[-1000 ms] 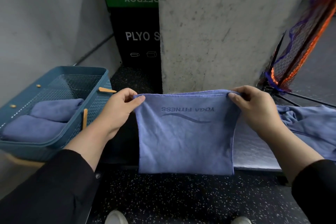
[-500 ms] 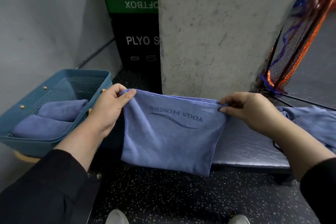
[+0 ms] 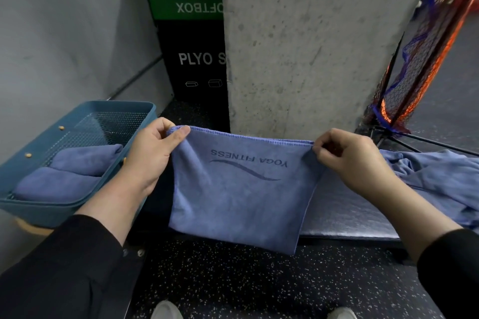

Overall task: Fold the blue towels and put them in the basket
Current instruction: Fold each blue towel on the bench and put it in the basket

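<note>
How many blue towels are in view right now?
4, at least. One held towel hangs between the left hand and right hand. Two folded towels lie in the basket. A crumpled towel lies on the bench; it may be several.

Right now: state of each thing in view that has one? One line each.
held towel: folded, hanging from its top corners, logo upside down
left hand: pinching the left corner
right hand: pinching the right corner
basket: open, holds two folded towels
loose towel: unfolded, crumpled on the bench
</note>
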A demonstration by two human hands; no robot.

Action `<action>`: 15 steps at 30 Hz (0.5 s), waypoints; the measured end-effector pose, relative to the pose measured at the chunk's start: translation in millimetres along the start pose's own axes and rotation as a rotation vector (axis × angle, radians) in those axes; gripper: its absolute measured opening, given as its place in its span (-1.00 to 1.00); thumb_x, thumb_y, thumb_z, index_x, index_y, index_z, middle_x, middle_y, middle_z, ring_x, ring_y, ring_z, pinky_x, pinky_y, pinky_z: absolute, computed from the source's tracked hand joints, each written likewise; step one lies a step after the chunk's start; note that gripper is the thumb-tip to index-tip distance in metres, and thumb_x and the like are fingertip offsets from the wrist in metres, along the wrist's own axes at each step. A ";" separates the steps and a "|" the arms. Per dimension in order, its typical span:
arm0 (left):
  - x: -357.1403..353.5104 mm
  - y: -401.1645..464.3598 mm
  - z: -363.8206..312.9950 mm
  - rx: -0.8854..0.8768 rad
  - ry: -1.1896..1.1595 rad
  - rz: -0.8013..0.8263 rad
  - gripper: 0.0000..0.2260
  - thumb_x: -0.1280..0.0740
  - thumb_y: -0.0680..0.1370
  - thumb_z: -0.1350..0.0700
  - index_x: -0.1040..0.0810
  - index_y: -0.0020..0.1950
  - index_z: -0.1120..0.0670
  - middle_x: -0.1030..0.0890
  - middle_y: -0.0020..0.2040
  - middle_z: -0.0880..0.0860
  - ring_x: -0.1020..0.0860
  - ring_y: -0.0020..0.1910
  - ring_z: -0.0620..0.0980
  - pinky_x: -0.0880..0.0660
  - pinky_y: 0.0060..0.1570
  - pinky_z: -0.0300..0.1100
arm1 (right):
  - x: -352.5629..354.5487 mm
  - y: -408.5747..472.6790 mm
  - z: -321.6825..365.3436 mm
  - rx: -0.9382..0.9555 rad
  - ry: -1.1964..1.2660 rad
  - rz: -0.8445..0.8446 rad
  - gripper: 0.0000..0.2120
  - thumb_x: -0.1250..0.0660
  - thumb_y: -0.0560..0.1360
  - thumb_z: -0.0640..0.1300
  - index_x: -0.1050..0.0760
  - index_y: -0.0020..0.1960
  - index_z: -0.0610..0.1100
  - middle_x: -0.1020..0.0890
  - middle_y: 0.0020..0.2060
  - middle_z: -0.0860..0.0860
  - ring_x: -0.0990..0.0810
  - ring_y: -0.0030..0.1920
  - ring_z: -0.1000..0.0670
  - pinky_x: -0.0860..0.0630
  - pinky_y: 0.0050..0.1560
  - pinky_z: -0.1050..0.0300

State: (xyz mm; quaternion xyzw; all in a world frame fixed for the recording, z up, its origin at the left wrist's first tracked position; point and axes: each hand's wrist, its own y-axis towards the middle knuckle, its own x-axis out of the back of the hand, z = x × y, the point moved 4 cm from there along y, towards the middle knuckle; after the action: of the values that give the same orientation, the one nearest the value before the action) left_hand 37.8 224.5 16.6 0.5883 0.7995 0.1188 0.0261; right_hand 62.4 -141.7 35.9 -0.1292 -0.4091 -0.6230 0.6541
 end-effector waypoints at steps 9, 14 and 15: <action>-8.0 4.2 -7.5 -0.048 0.068 0.003 -0.55 -0.46 0.50 -0.06 -0.27 -0.34 0.12 -0.23 -0.34 0.09 -0.18 -0.30 0.08 -0.16 -0.31 -0.05 | 17.9 12.2 12.1 0.001 0.079 -0.260 -0.84 -0.32 0.58 -0.15 -0.57 0.12 0.03 -0.61 -0.19 0.21 -0.54 -0.22 0.16 -0.38 -0.16 0.48; -14.4 1.8 -11.6 0.012 0.012 0.028 -0.69 -0.46 0.55 0.10 -0.40 -0.31 -0.01 -0.45 -0.31 0.10 -0.39 -0.29 0.02 -0.38 -0.25 -0.07 | 25.2 13.4 7.1 -0.038 0.116 -0.287 -0.87 -0.29 0.61 -0.13 -0.56 0.04 0.08 -0.62 -0.19 0.23 -0.55 -0.21 0.22 -0.42 -0.16 0.36; -15.9 1.4 -12.8 0.026 -0.003 0.048 -0.74 -0.45 0.55 0.15 -0.43 -0.26 -0.01 -0.51 -0.29 0.09 -0.46 -0.27 0.01 -0.43 -0.23 -0.08 | 26.7 12.9 4.9 -0.044 0.113 -0.287 -0.87 -0.29 0.61 -0.13 -0.55 0.03 0.09 -0.62 -0.20 0.22 -0.55 -0.20 0.18 -0.41 -0.16 0.36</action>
State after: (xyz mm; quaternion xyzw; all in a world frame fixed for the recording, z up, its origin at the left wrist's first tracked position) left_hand 41.7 207.8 27.7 0.6078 0.7865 0.1081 0.0170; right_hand 69.5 -154.9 61.9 -0.0484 -0.3720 -0.7251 0.5775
